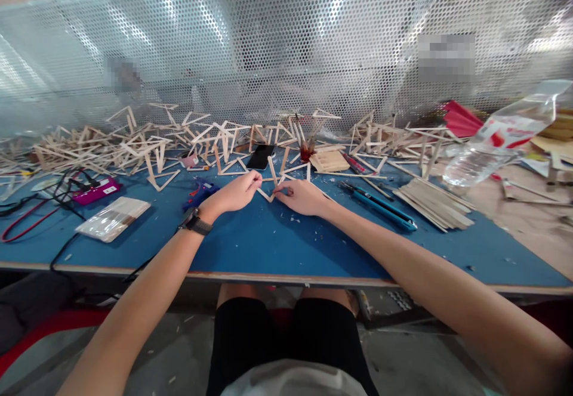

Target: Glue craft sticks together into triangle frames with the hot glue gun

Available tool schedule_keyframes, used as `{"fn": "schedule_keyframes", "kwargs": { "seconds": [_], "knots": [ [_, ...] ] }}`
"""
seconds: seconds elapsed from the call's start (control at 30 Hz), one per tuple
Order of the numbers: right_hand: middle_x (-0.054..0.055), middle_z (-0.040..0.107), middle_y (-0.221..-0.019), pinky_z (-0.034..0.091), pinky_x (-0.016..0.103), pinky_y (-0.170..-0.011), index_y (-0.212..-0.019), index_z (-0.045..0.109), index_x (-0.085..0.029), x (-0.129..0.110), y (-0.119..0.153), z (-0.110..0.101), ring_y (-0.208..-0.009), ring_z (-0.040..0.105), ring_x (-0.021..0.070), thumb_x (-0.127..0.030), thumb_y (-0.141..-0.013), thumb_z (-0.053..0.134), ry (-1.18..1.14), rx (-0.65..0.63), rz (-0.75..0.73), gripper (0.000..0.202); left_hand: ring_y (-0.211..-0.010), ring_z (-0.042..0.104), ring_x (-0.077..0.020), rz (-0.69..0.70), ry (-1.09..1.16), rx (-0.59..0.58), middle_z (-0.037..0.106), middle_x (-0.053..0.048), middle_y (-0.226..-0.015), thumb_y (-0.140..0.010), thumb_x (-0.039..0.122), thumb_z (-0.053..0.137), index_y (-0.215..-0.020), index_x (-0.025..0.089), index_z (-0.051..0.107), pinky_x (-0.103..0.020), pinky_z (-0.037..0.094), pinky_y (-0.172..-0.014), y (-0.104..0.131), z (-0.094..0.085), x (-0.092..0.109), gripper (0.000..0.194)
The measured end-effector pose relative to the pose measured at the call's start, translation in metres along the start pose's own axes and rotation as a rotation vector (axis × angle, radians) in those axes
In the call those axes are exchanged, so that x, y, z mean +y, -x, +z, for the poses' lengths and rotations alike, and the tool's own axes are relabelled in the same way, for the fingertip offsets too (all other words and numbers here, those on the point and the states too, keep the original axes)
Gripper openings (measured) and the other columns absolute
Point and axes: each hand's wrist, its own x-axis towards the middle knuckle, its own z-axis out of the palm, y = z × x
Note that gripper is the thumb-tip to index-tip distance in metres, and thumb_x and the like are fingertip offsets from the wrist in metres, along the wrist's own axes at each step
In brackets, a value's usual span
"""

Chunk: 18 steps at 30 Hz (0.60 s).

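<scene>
**Phone (261, 157) sitting among frames (224, 136) on table (268, 253)**

The phone is lying toward the table's back, with the screen (286, 56) standing behind it. Frames are spreading to its left and right. Left and in front of the phone, the tool (200, 193) is resting; farther left, the packet (114, 218) is lying before the power strip (96, 190). Right of the phone, the envelope (329, 161) is lying. The cutter (380, 206) is resting to the phone's front right, the sticks (434, 202) are lying farther right, and the bottle (501, 139) is sitting beyond them.
</scene>
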Motion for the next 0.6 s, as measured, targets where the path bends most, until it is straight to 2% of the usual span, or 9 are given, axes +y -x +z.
{"fn": "schedule_keyframes", "kwargs": {
  "seconds": [0.1, 0.2, 0.4, 0.53, 0.6],
  "knots": [
    [0.002, 0.074, -0.087, 0.035, 0.026, -0.061, -0.113, 0.077, -0.028, 0.001, 0.0, 0.0, -0.07, 0.062, 0.0159, -0.036, -0.093, 0.058, 0.001, 0.004, -0.009, 0.028, -0.06, 0.061, -0.0104, 0.018, 0.293, 0.012, 0.068, -0.005, -0.105, -0.106, 0.042, 0.034, -0.102, 0.022, 0.045, -0.026, 0.047, -0.061, -0.002, 0.001, 0.005, 0.022],
    [0.002, 0.073, -0.086, 0.035, 0.026, -0.061, -0.112, 0.077, -0.028, 0.002, 0.0, 0.001, -0.069, 0.061, 0.0154, -0.036, -0.094, 0.057, 0.001, 0.008, -0.031, 0.028, -0.053, 0.06, -0.0091, 0.028, 0.387, 0.016, 0.071, -0.006, -0.1, -0.103, 0.043, 0.045, -0.1, 0.021, 0.048, -0.026, 0.048, -0.057, -0.003, 0.0, 0.006, 0.022],
    [0.002, 0.072, -0.085, 0.034, 0.026, -0.061, -0.11, 0.078, -0.028, 0.002, -0.001, 0.001, -0.07, 0.061, 0.0155, -0.04, -0.095, 0.057, 0.005, 0.007, -0.037, 0.028, -0.052, 0.06, -0.0115, -0.013, 0.223, 0.084, 0.076, -0.007, -0.092, -0.092, 0.043, 0.065, -0.098, 0.019, 0.067, -0.027, 0.05, -0.054, -0.003, -0.001, -0.003, 0.025],
    [0.002, 0.072, -0.084, 0.033, 0.026, -0.06, -0.11, 0.078, -0.028, 0.001, 0.0, -0.001, -0.068, 0.06, 0.0152, -0.038, -0.095, 0.057, -0.008, -0.011, -0.027, 0.028, -0.057, 0.064, -0.0147, -0.047, 0.079, 0.216, 0.077, -0.005, -0.086, -0.084, 0.042, 0.076, -0.096, 0.02, 0.071, -0.028, 0.052, -0.059, -0.004, -0.001, -0.006, 0.027],
    [0.002, 0.072, -0.085, 0.033, 0.026, -0.059, -0.111, 0.077, -0.027, 0.0, 0.0, -0.002, -0.067, 0.06, 0.0151, -0.036, -0.095, 0.057, -0.012, -0.022, -0.021, 0.027, -0.06, 0.065, -0.0161, -0.055, 0.036, 0.284, 0.077, -0.006, -0.082, -0.086, 0.044, 0.073, -0.093, 0.019, 0.071, -0.029, 0.053, -0.061, -0.004, -0.002, -0.005, 0.026]
  ]
}}
